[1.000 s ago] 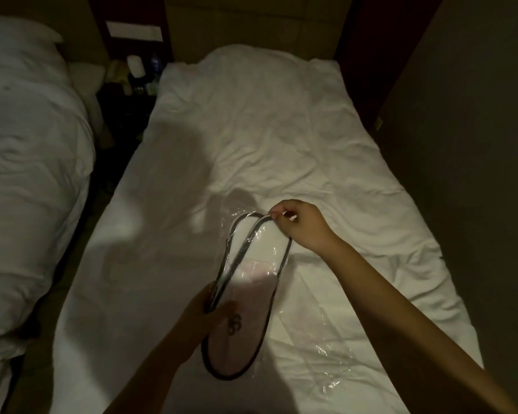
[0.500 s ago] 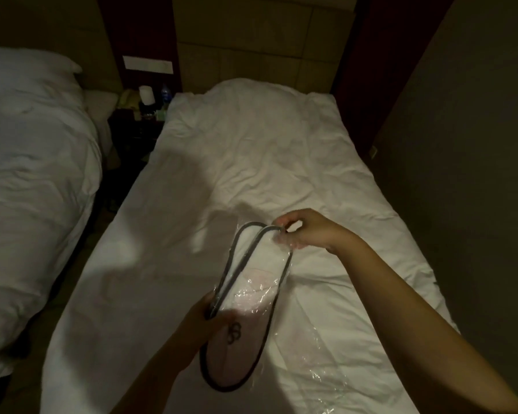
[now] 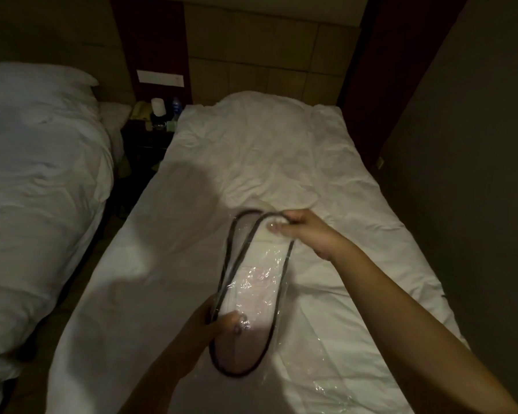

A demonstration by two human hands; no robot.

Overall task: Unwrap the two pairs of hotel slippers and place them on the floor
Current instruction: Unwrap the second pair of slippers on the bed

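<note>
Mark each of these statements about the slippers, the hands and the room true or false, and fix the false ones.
1. Both hands hold the slippers. True: the left hand grips the near end, the right hand the far end.
2. The slippers lie on the floor. False: they are held above the bed.
3. Clear plastic wrap is around the slippers. True.
4. The slippers have red trim. False: the trim is dark.
5. A second bed stands to the left. True.
6. The nightstand is bare. False: a bottle and other items sit on it.
</note>
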